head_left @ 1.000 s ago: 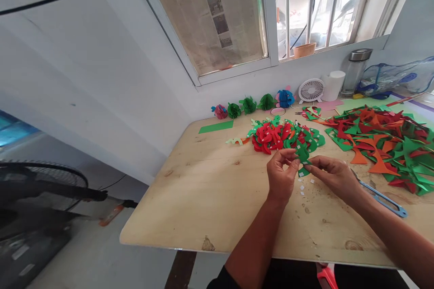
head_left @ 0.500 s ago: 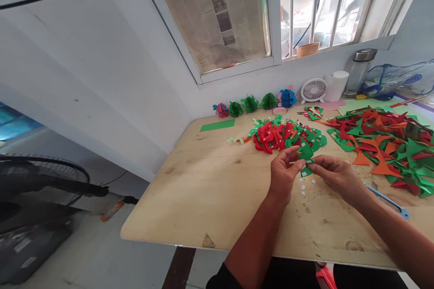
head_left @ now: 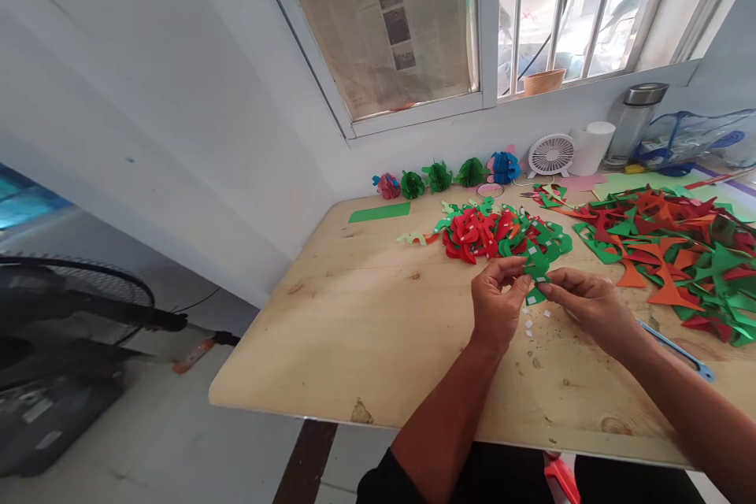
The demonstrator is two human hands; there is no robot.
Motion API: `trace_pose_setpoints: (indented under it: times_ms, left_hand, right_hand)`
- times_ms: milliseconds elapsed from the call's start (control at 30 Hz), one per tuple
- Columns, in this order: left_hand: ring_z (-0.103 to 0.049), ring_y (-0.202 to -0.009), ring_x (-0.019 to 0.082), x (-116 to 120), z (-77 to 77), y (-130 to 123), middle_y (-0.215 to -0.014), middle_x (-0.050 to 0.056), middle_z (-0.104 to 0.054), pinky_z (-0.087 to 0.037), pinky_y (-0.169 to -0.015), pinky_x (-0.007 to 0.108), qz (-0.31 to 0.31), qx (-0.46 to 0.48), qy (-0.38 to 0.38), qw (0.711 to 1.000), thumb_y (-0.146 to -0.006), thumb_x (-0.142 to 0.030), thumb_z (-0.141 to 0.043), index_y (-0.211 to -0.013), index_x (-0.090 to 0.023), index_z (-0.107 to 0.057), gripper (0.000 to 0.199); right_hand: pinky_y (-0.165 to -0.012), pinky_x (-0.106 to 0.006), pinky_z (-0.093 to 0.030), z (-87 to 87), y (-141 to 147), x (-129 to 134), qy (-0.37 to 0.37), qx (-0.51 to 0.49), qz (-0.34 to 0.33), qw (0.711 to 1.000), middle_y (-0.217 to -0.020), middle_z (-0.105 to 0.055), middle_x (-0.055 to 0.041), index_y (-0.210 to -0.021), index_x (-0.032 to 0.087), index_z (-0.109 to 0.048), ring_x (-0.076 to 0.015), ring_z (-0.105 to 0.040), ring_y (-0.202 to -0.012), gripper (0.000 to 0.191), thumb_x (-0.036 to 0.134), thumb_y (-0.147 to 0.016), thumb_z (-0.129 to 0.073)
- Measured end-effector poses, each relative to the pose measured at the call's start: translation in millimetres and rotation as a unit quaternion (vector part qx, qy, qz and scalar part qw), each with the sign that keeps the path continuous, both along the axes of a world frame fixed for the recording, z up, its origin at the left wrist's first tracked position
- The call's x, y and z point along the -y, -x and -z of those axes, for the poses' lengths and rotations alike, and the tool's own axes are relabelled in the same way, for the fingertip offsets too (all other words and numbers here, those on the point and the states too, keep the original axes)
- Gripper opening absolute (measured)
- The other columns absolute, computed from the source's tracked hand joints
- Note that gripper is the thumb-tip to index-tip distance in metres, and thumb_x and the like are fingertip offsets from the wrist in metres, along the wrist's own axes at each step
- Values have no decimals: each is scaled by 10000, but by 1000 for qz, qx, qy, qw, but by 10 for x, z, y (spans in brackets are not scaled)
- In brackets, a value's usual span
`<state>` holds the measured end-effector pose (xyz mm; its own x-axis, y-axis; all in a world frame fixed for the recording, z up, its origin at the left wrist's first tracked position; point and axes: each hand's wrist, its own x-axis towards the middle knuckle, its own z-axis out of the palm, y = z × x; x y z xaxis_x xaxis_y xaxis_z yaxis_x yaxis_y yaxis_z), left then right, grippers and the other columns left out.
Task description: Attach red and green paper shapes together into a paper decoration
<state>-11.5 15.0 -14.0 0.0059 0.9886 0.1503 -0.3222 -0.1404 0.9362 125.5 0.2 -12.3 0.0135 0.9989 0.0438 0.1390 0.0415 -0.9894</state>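
Observation:
Between my two hands is a green paper cutout [head_left: 537, 261] with small white squares stuck on it, held just above the table. My left hand [head_left: 499, 295] pinches its left edge between thumb and fingers. The fingertips of my right hand [head_left: 582, 299] are closed on its right edge, by one white square. Several loose white squares [head_left: 528, 324] lie on the wood below. Just behind the hands is a pile of red paper cutouts [head_left: 469, 232] mixed with green ones, some also bearing white squares.
Red, orange and green paper scraps [head_left: 679, 252] heap up on the right. A blue cutter [head_left: 679, 350] lies by my right forearm. Along the wall stand honeycomb paper figures [head_left: 439, 176], a small white fan [head_left: 551, 155] and a glass bottle [head_left: 635, 126]. A green strip [head_left: 379, 212] lies at the back left.
The view has shifted slightly. Both hands keep the green cutout in nearly the same place, with only slight finger movement.

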Motion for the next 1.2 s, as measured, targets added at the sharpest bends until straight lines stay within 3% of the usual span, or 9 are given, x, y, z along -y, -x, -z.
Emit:
trace_pose_setpoints:
  times_ms: [233, 533, 1067, 1200]
  left_hand:
    - [-604, -698, 127, 14, -51, -12, -750, 30, -664, -480, -679, 252, 8, 50, 37, 998, -634, -247, -708, -815, -161, -676, 203]
    - [-578, -633, 99, -5, -62, -11, -684, 6, -639, -468, -645, 230, -5, 65, 47, 997, -618, -186, -696, -733, -150, -659, 126]
    - [-599, -642, 114, -13, 40, -18, -723, 28, -661, -479, -604, 216, -21, -38, -7, 999, -664, -199, -660, -783, -145, -663, 131]
    - [-602, -649, 117, -17, 55, -18, -732, 32, -660, -485, -609, 220, -24, -48, -8, 999, -675, -201, -650, -802, -146, -657, 138]
  right_hand:
    - [-456, -217, -351, -54, 22, 7, 13, -32, -7, 999, -578, -569, 10, -675, 183, -656, -102, -446, -512, 355, 507, -563, -749]
    - [-466, -238, -386, -75, 26, 28, -17, 22, -36, 999, -611, -610, -24, -671, 188, -653, -148, -525, -566, 332, 520, -658, -668]
    - [-459, -228, -336, -79, 25, 1, -26, 42, 14, 999, -529, -480, 29, -652, 178, -617, -98, -391, -490, 405, 581, -648, -648]
    - [-475, -227, -348, -100, 17, 13, -35, 65, 14, 997, -557, -500, 16, -639, 177, -608, -108, -421, -518, 421, 589, -720, -568]
